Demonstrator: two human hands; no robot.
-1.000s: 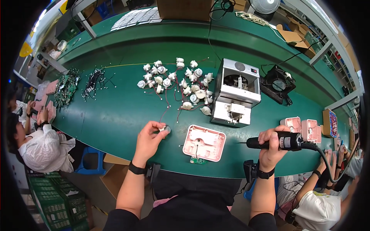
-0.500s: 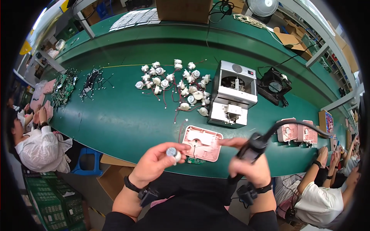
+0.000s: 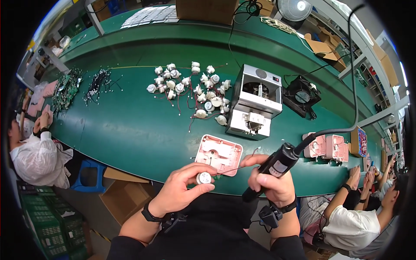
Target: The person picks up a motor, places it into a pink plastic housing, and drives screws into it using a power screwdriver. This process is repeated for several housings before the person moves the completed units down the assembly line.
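Note:
My left hand (image 3: pixel 178 190) is closed on a small round motor (image 3: pixel 204 178), white and silver, held over the table's front edge. Its thin wire lead (image 3: pixel 232 169) runs rightward to the fingers of my right hand (image 3: pixel 277 187). That hand is wrapped round a black electric screwdriver (image 3: pixel 282 159), tilted with its lower end pointing down to the left. A thick black cable leaves the tool's upper end. Just beyond my hands lies a pink plastic housing (image 3: pixel 232 150), its hollow inside facing up. My left fingers cover part of its near edge.
Several similar motors (image 3: pixel 179 88) lie in a loose heap beyond the housing. A silver machine (image 3: pixel 252 108) stands right of them, with a black fan (image 3: pixel 303 96) beyond. Pink housings (image 3: pixel 336 147) sit farther right. Wire bundles (image 3: pixel 65 93) lie at left. Co-workers sit on both sides.
The screwdriver has swung, its cable now rising higher. My right fingers have come closer to the left hand and the wire now stretches between them. The motor has turned in my left hand.

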